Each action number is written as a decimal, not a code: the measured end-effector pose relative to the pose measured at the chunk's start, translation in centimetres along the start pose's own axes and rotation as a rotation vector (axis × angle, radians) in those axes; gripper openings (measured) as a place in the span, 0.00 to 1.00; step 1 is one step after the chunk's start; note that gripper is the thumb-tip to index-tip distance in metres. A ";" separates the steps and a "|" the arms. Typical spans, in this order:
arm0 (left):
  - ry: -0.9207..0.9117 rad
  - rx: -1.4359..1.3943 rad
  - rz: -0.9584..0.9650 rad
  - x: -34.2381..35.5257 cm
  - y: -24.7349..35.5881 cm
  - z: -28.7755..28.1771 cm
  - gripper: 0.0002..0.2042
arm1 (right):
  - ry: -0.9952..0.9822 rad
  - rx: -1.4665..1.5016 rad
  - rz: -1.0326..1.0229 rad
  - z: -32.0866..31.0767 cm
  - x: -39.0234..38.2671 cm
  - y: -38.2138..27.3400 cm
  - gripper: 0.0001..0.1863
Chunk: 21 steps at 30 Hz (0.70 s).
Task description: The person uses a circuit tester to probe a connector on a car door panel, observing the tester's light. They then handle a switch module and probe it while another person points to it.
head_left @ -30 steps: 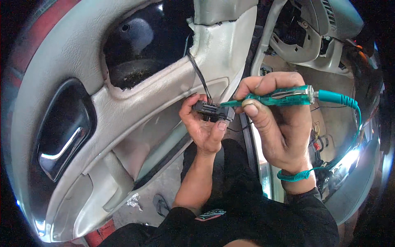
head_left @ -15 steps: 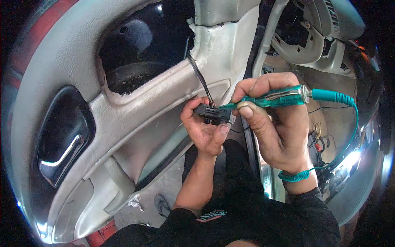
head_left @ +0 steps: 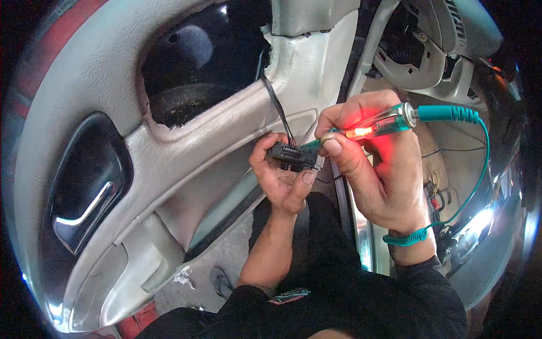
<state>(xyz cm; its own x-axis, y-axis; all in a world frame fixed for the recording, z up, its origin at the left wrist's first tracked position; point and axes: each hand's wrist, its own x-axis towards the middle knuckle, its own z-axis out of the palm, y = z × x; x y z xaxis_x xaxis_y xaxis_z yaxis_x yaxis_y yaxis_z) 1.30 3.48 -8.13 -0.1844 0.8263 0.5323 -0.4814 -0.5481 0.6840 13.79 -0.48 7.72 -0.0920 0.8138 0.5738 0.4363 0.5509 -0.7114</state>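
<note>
Mid-probe: left hand (head_left: 285,181) grips black connector (head_left: 292,156) by grey door panel (head_left: 169,164), right hand (head_left: 375,164) clamped on glowing test light (head_left: 372,125), tip in plug; next likely shifts tip to adjacent pin w/ care.

We see a grey car door panel (head_left: 186,169) filling the left side, with a chrome inner door handle (head_left: 79,217) set in its dark recess. Beyond, on the upper right, a grey steering wheel (head_left: 415,65) shows, and concrete ground (head_left: 226,265) lies below.
</note>
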 end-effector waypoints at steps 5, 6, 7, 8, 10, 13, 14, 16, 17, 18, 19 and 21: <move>0.049 0.002 0.010 0.1 0.0 -0.4 0.38 | -0.011 -0.046 -0.036 0.5 0.0 -0.1 0.10; 0.041 0.010 0.010 0.1 0.0 -0.6 0.37 | -0.014 -0.052 -0.036 0.6 0.1 -0.2 0.09; 0.032 0.019 0.009 0.2 0.1 -0.9 0.37 | -0.016 -0.057 -0.036 0.7 0.1 -0.3 0.09; 0.023 0.028 0.008 0.3 0.2 -1.1 0.37 | -0.017 -0.063 -0.035 0.9 0.2 -0.4 0.09; 0.028 0.052 0.024 0.6 0.5 -0.9 0.36 | 0.025 0.053 0.011 1.3 0.1 -0.2 0.08; 0.011 0.119 0.067 1.0 0.3 -0.4 0.36 | 0.029 -0.019 0.023 0.6 0.2 -0.3 0.08; -0.006 0.142 0.082 1.2 0.3 -0.2 0.36 | 0.027 -0.088 0.023 0.1 0.2 -0.4 0.08; 0.142 0.479 0.025 1.0 0.7 0.0 0.31 | -0.010 -0.169 -0.025 -0.6 0.2 0.0 0.11; 0.234 0.955 -0.078 1.2 0.3 0.4 0.25 | -0.047 -0.188 -0.069 -0.1 0.3 0.3 0.13; 0.291 1.431 -0.233 1.3 -0.6 0.6 0.19 | -0.083 -0.182 -0.088 0.4 0.3 1.2 0.14; 0.239 1.721 -0.139 2.0 -2.0 -0.6 0.12 | -0.104 -0.160 -0.095 0.7 0.4 1.7 0.16; 0.216 1.902 0.095 2.3 -1.8 -1.0 0.10 | -0.113 0.045 -0.040 1.4 1.3 0.7 0.17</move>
<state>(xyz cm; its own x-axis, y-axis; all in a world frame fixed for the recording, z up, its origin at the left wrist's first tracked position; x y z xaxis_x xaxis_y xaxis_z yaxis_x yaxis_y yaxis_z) 0.91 6.51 -8.61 -0.3099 0.7070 0.6357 0.9424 0.1396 0.3041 12.78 1.20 7.36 -0.2099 0.8054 0.5544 0.3903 0.5889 -0.7078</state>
